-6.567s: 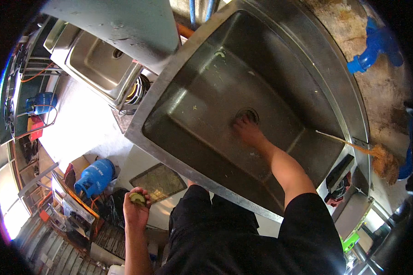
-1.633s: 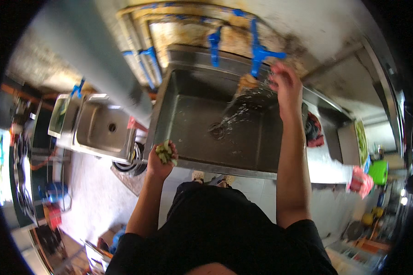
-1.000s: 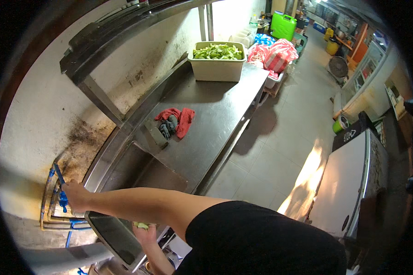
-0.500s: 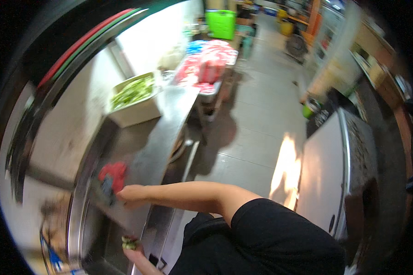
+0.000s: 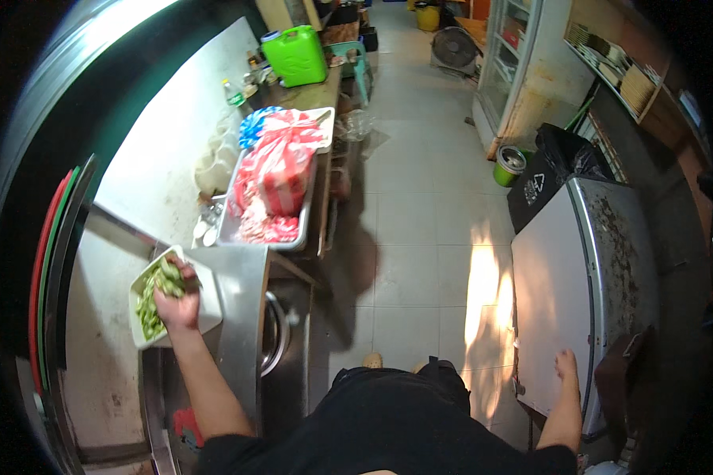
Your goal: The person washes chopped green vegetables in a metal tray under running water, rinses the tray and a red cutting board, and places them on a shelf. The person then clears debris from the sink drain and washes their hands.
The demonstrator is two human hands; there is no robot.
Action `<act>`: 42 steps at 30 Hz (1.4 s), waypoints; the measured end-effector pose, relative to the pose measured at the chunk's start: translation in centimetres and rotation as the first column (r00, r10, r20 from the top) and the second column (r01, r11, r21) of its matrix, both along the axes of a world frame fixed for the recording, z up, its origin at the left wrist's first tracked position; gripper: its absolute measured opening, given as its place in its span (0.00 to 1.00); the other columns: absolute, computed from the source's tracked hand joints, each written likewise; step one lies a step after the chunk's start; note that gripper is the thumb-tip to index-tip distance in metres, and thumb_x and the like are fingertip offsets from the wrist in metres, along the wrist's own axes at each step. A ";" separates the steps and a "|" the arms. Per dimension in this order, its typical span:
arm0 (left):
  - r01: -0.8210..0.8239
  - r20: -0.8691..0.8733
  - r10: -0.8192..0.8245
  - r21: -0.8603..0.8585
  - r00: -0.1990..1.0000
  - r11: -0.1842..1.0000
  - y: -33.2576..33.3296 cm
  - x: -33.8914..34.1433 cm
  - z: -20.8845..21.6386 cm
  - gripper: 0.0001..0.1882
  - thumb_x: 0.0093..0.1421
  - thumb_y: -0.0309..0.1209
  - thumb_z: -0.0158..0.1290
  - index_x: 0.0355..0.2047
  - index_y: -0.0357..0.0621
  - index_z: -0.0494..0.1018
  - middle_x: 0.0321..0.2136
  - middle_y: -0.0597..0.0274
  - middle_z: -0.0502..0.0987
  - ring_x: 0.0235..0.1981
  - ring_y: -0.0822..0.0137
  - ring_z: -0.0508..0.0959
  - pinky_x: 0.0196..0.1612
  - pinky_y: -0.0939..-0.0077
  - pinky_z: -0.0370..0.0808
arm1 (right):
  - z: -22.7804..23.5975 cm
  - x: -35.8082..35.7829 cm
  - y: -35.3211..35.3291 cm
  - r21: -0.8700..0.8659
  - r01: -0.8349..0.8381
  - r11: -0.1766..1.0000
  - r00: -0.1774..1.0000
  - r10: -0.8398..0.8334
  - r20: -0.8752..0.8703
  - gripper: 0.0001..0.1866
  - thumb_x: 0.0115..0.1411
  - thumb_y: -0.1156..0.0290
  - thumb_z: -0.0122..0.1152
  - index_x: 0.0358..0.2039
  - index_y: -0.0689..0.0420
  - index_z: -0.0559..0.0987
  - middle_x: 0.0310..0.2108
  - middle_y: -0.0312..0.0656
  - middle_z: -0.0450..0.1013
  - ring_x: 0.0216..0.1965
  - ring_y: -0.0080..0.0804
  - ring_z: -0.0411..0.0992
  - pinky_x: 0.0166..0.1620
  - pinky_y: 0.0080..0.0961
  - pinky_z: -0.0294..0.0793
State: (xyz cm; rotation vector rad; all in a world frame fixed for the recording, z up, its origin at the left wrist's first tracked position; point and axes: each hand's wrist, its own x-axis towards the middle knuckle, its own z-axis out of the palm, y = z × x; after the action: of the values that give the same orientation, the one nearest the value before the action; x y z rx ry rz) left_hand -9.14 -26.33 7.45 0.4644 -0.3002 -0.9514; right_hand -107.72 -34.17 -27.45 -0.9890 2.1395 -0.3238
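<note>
My left hand (image 5: pixel 176 301) is out over the white tub (image 5: pixel 206 305), which sits on the steel counter (image 5: pixel 242 285) close to its far end, against the wall side. The fingers are clenched around a bunch of cut green vegetables (image 5: pixel 168 277), held just above the tub's far rim. More of the same greens (image 5: pixel 146 309) lie inside the tub, along its wall-side half.

My right hand (image 5: pixel 565 366) hangs low at my side, well apart from the counter. It sits at the near corner of the grey chest freezer (image 5: pixel 578 277), at the lid's edge; whether it touches the lid, and how its fingers are set, I cannot tell. I see nothing in it.

Past the tub, beyond the counter's far edge, a metal tray (image 5: pixel 301 233) carries red-and-white plastic bags (image 5: pixel 273 178). Farther along that side stands a bright green jerrycan (image 5: pixel 297 54). A red cloth (image 5: pixel 184 423) lies on the counter's near end, beside my forearm. Below the counter's aisle edge a round steel bowl (image 5: pixel 271 332) shows. Across the tiled floor (image 5: pixel 420 206) stand a black bin (image 5: pixel 550 170) and a small green bucket (image 5: pixel 509 164), with a floor fan (image 5: pixel 454 47) at the far end.
</note>
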 end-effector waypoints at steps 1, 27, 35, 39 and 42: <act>0.102 0.039 -0.099 -0.078 0.994 0.992 -4.9 -0.5 1.7 0.18 0.66 0.34 0.38 0.49 0.35 0.70 0.42 0.54 0.74 0.41 0.59 0.71 0.44 0.65 0.71 | 0.3 -2.7 3.3 -0.004 0.145 0.989 0.989 -0.145 0.016 0.13 0.59 0.65 0.53 0.44 0.54 0.71 0.26 0.39 0.70 0.19 0.30 0.67 0.19 0.31 0.64; 0.626 0.156 -0.781 0.514 0.604 0.586 -75.1 -96.1 -28.1 0.18 0.67 0.38 0.42 0.42 0.35 0.73 0.31 0.51 0.77 0.33 0.58 0.77 0.34 0.69 0.73 | 8.1 32.3 9.2 0.033 0.991 -0.127 -0.131 -0.975 0.181 0.13 0.64 0.63 0.55 0.42 0.59 0.74 0.28 0.39 0.73 0.22 0.27 0.73 0.24 0.25 0.71; 0.442 0.645 0.076 0.599 -0.760 -0.667 -42.6 -90.0 -19.5 0.20 0.68 0.43 0.48 0.37 0.36 0.77 0.34 0.60 0.80 0.36 0.70 0.78 0.40 0.72 0.75 | 3.6 61.5 1.2 0.203 0.604 -0.771 -0.797 -0.583 0.159 0.08 0.63 0.69 0.55 0.36 0.61 0.73 0.23 0.40 0.70 0.19 0.27 0.69 0.20 0.25 0.68; 0.326 0.721 0.458 0.663 -0.519 -0.674 -33.6 -85.0 -20.6 0.15 0.67 0.37 0.50 0.40 0.36 0.77 0.32 0.59 0.81 0.36 0.68 0.81 0.42 0.72 0.77 | -1.5 70.6 -4.7 0.435 0.399 -0.807 -0.914 -0.309 0.263 0.05 0.62 0.72 0.56 0.33 0.60 0.72 0.21 0.41 0.68 0.18 0.31 0.67 0.19 0.29 0.66; 0.327 0.701 0.564 0.708 -0.436 -0.627 -27.3 -83.0 -25.2 0.16 0.66 0.38 0.51 0.41 0.37 0.77 0.32 0.55 0.81 0.35 0.67 0.81 0.40 0.71 0.77 | -3.6 74.9 -8.2 0.520 0.365 -0.772 -0.915 -0.196 0.352 0.07 0.63 0.69 0.55 0.31 0.58 0.71 0.21 0.40 0.68 0.18 0.30 0.67 0.18 0.28 0.65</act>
State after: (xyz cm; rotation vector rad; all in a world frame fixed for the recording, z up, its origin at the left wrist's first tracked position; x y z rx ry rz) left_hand -92.15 -53.64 -17.72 0.9816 1.9455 1.0902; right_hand -32.77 -42.42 -31.03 2.0404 1.0278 -1.7343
